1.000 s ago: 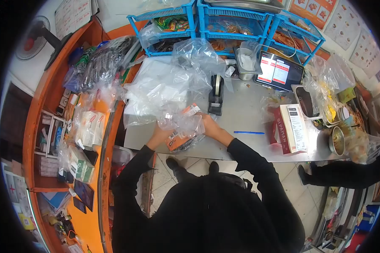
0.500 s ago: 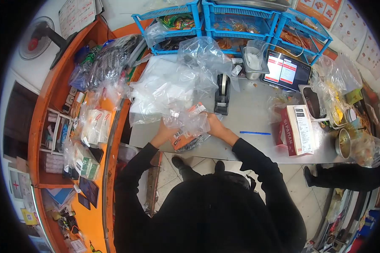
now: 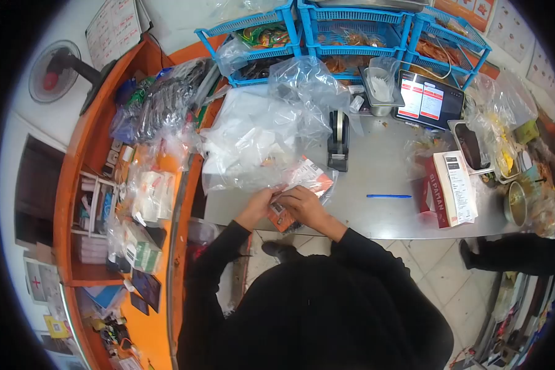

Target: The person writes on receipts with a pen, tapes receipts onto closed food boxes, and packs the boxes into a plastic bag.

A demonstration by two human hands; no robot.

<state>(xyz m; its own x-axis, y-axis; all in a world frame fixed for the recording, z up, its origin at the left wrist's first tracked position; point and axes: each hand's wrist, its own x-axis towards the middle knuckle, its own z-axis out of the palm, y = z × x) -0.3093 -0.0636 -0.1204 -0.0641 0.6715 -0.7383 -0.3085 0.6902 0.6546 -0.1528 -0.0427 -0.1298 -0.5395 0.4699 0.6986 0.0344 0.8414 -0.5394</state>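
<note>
A clear plastic bag with an orange-and-white printed package inside lies near the front edge of the metal table. My left hand is closed on the bag's plastic at its left side. From the right, my right hand reaches over the package, its fingers bent and pinching the plastic close to the left fingertips. The orange lower end of the package shows beneath my hands. Just behind it spreads a pile of clear plastic bags. A black tape dispenser stands to the right of that pile.
A blue pen and a red-and-white box with a receipt are on the table's right side. Behind stand a tablet and blue baskets. An orange shelf unit borders the left. Another person's leg shows at right.
My hands have come closer together, the right one moving over the package. The bag's bunched plastic is lower, exposing more of the printed package. The whole view has shifted slightly.
</note>
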